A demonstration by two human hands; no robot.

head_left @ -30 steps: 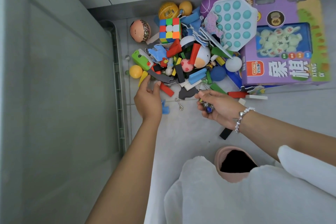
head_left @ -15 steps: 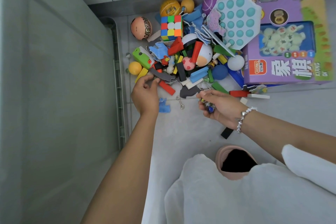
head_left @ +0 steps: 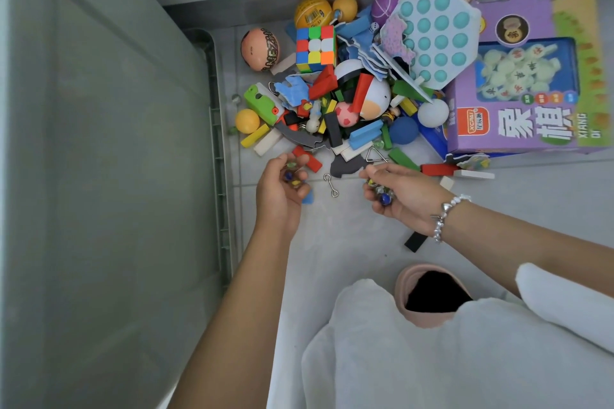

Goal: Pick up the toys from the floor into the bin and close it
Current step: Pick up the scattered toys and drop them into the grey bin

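Observation:
A heap of toys lies on the grey floor: a colour cube (head_left: 315, 47), balls, wooden blocks, a pop-bubble board (head_left: 438, 40) and a purple game box (head_left: 525, 83). My left hand (head_left: 282, 189) is at the heap's near edge, fingers curled round several glass marbles (head_left: 292, 176). My right hand (head_left: 398, 192) is just right of it and cups more marbles (head_left: 382, 194). A metal hook (head_left: 330, 184) lies between the hands. The grey bin lid (head_left: 99, 176) fills the left side, its ribbed edge (head_left: 217, 176) beside my left hand.
A black block (head_left: 415, 241) lies on the floor under my right wrist. A pink slipper (head_left: 428, 292) and white clothing are at the bottom. A wall base runs behind the heap. Red and white blocks (head_left: 458, 171) lie right of my right hand.
My left hand has pulled back from the heap's edge and now shows marbles in its curled fingers. The right hand stays about where it was, still holding marbles.

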